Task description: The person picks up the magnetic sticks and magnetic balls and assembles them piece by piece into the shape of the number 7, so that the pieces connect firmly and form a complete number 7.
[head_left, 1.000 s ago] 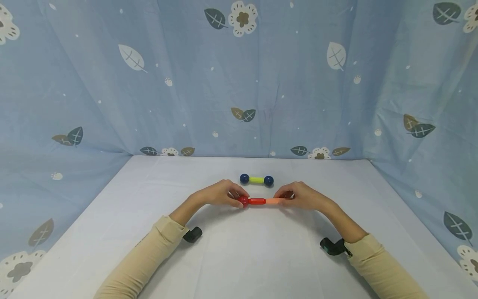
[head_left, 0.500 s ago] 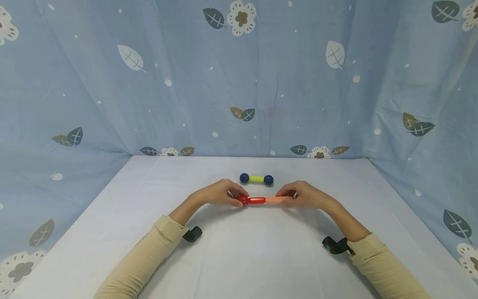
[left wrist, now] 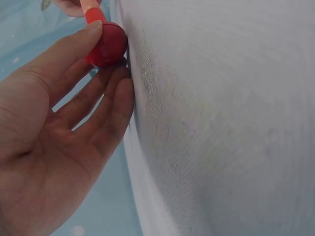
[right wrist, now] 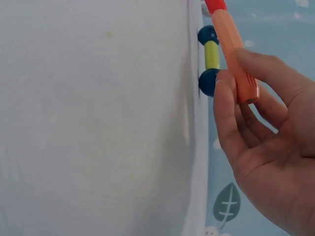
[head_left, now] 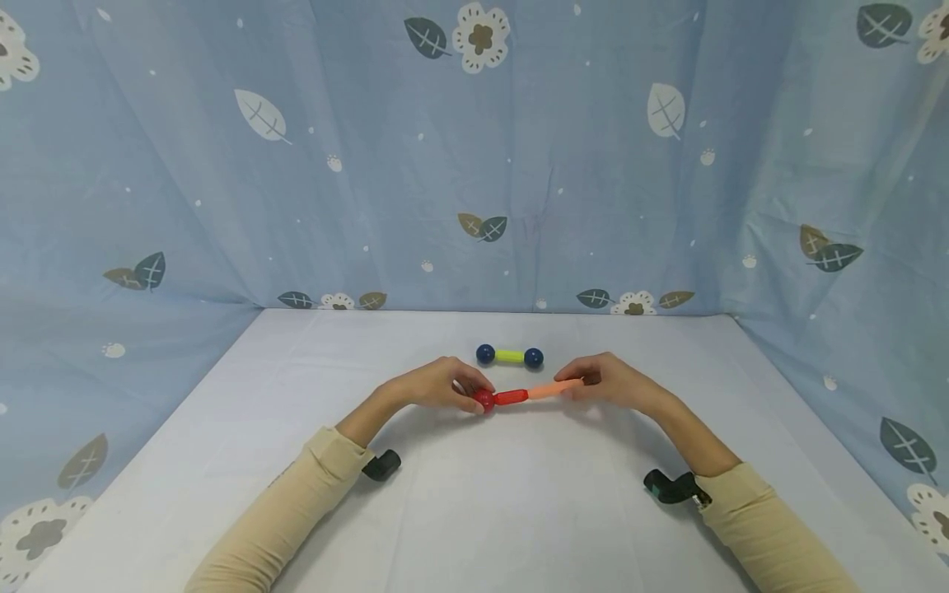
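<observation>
Between thumb and fingers my left hand [head_left: 442, 383] pinches a red ball [left wrist: 109, 44], which rests on or just over the white table. A short red rod [head_left: 511, 397] joins the ball's right side. End to end with it runs a longer orange rod [right wrist: 231, 49], slanting up to the right. My right hand [head_left: 611, 381] pinches the orange rod near its far end, raised off the table. The right wrist view shows that free end bare. Behind the hands lies a yellow-green rod [head_left: 509, 357] with a dark blue ball [head_left: 485, 354] at each end.
A white cloth covers the table [head_left: 474, 511]. A blue patterned curtain [head_left: 400, 181] closes off the back and both sides. Black wrist cameras, one of them the right camera [head_left: 670, 486], stick out inside each sleeve.
My right hand has slid outward to the orange rod's end and lifted it, so the joined rods now tilt up rightward. The left hand and the blue-ended piece stay put.
</observation>
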Action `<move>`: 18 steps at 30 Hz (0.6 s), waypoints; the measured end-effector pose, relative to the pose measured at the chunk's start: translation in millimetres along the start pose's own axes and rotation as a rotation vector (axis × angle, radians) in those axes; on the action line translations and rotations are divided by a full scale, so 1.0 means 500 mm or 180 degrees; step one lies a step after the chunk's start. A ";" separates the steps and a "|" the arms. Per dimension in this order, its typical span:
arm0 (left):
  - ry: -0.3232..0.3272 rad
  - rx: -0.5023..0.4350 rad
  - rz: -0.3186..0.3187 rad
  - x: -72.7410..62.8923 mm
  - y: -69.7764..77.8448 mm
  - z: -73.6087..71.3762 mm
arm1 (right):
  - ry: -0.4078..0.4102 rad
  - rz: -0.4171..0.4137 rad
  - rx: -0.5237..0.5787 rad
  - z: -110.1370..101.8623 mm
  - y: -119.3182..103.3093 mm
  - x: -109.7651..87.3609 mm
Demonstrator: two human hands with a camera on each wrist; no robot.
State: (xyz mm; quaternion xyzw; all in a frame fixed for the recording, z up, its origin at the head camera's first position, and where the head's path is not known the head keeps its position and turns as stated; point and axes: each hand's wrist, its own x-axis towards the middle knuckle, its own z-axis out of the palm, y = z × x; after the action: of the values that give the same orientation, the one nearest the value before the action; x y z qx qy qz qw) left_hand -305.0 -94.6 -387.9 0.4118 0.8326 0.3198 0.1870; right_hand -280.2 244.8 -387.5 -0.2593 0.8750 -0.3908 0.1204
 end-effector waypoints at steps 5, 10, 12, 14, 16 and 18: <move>0.0015 0.0002 -0.0038 0.000 -0.002 0.002 | 0.0182 0.0427 0.0346 0.004 0.008 -0.003; 0.0006 0.0015 -0.0057 -0.001 0.000 0.004 | 0.0376 0.0771 0.0483 0.007 0.009 -0.004; -0.0005 0.0013 -0.0051 -0.002 0.001 0.005 | 0.0430 0.0863 0.0535 0.008 0.009 -0.002; -0.0030 0.0017 -0.0045 -0.002 0.003 0.005 | 0.0455 0.0939 0.0765 0.010 0.010 0.002; -0.0059 0.0023 -0.0051 -0.002 0.004 0.006 | 0.0465 0.0983 0.1173 0.012 0.012 0.006; -0.0082 0.0035 -0.0057 0.000 0.005 0.006 | 0.0471 0.1016 0.1739 0.015 0.013 0.010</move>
State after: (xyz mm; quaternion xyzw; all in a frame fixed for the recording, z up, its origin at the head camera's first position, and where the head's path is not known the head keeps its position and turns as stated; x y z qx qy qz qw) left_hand -301.6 -92.4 -388.6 0.4095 0.8355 0.3082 0.1983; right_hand -283.6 241.1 -397.6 -0.0478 0.7737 -0.6052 0.1813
